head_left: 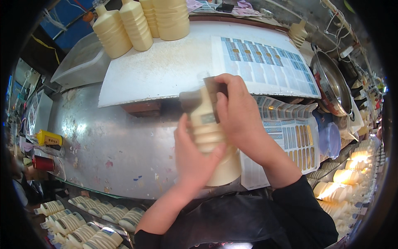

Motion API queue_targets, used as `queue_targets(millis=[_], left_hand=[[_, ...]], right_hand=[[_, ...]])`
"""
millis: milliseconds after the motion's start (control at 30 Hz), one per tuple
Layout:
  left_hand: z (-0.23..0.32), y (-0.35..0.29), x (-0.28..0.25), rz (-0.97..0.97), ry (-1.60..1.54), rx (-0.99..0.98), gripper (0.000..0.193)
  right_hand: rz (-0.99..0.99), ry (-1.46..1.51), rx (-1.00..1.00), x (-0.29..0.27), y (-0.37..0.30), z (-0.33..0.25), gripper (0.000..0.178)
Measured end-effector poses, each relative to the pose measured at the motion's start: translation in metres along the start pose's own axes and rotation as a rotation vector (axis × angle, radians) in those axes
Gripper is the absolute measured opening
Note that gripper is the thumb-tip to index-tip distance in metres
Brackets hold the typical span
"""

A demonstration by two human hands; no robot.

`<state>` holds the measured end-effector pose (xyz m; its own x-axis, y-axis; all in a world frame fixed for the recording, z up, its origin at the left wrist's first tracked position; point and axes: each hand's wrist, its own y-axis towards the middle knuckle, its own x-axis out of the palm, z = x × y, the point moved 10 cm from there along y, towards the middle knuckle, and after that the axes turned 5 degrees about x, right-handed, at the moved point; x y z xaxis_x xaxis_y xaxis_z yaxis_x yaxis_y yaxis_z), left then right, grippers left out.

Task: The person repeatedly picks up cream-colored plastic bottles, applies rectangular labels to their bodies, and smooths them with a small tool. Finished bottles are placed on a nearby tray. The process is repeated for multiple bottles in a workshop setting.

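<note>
A cream-coloured ribbed plastic bottle (226, 169) stands tilted in front of me at the table's near edge, smeared by motion. My left hand (192, 153) is closed around its ribbed side, thumb toward the front. At the shoulder, a small greyish label (208, 118) shows. My right hand (242, 114) pinches a dark brown flat pad (212, 89) against the bottle's upper part. More dark material (190, 100) shows on the other side of the neck; whether it is the same piece I cannot tell. The bottle's mouth is blurred.
A white board (166, 62) carries a label sheet (265, 62) and several cream bottles (172, 20). More label sheets (290, 141) lie at right, beside a metal pan (331, 83). A translucent bin (81, 62) and a yellow container (49, 138) are left. Racked bottles (99, 236) line the lower left.
</note>
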<state>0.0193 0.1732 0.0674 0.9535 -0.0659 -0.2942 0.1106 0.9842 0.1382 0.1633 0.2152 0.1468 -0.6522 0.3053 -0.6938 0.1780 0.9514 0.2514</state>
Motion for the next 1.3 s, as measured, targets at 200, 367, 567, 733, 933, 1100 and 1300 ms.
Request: queue_targets(millis=[200, 367, 567, 733, 933, 1100, 1300], left_hand=[[-0.008, 0.034, 0.011, -0.08, -0.104, -0.162, 0.051], [-0.039, 0.035, 0.016, -0.079, -0.332, -0.164, 0.043], [-0.044, 0.033, 0.02, -0.115, -0.526, -0.156, 0.041], [-0.031, 0.028, -0.009, 0.068, -0.158, -0.001, 0.053], [0.018, -0.012, 0.008, -0.137, 0.555, 0.31, 0.082], [0.0, -0.013, 0.005, -0.129, 0.201, 0.216, 0.091], [0.01, -0.015, 0.009, -0.099, 0.185, 0.196, 0.09]], right_hand=[[0.055, 0.117, -0.026, -0.011, -0.003, 0.032, 0.033], [0.086, 0.197, -0.023, -0.009, -0.003, 0.063, 0.033], [0.13, 0.238, -0.079, -0.009, -0.003, 0.076, 0.032], [0.118, 0.346, -0.071, -0.023, -0.007, 0.054, 0.033], [0.16, 0.272, -0.027, -0.006, -0.014, 0.075, 0.032], [0.191, 0.26, -0.023, -0.021, -0.011, 0.063, 0.031], [0.065, 0.242, 0.097, -0.007, -0.004, 0.017, 0.033]])
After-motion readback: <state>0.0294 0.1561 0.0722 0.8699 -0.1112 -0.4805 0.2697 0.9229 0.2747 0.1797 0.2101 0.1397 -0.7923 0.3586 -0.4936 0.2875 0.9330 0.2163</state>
